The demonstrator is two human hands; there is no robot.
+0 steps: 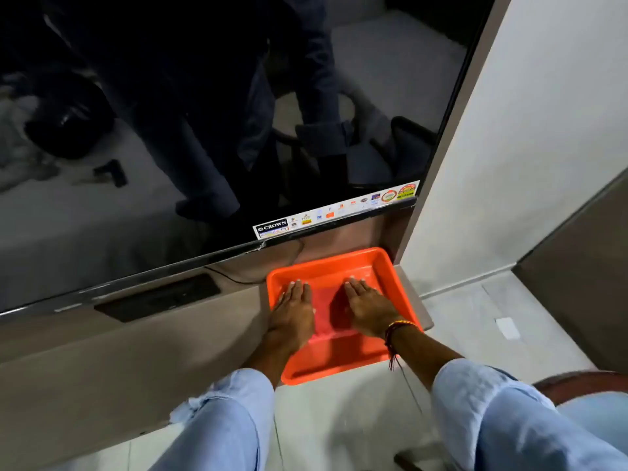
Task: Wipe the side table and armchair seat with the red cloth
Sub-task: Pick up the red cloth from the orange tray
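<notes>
The fingers of the left hand (295,311) are stretched out flat and lie close together, pointing to the top of the frame; they grasp nothing. The palm faces down over the left part of the red cloth (327,309), and the fingertips reach near the far inner wall of the orange tray (339,363). The fingers of the right hand (368,305) are also extended and flat, palm down, not clenched, on the right part of the same cloth. From this view I cannot tell if the palms press on the cloth or are only just above it.

The red cloth lies flat on the bottom of the tray, in the lower centre of the frame, between and under the two hands. On the right wrist there is a thread bracelet (394,333) with red and yellow strands, and loose ends hang down from it. Both forearms come from light blue sleeves (482,396) at the bottom of the frame.

The tray stands on a grey-brown counter (102,368), near its right end. Behind it, filling the upper left of the frame, is a large dark television screen (204,113) with a strip of stickers (336,209) along its lower edge. A white wall (526,130) is in the upper right.
</notes>
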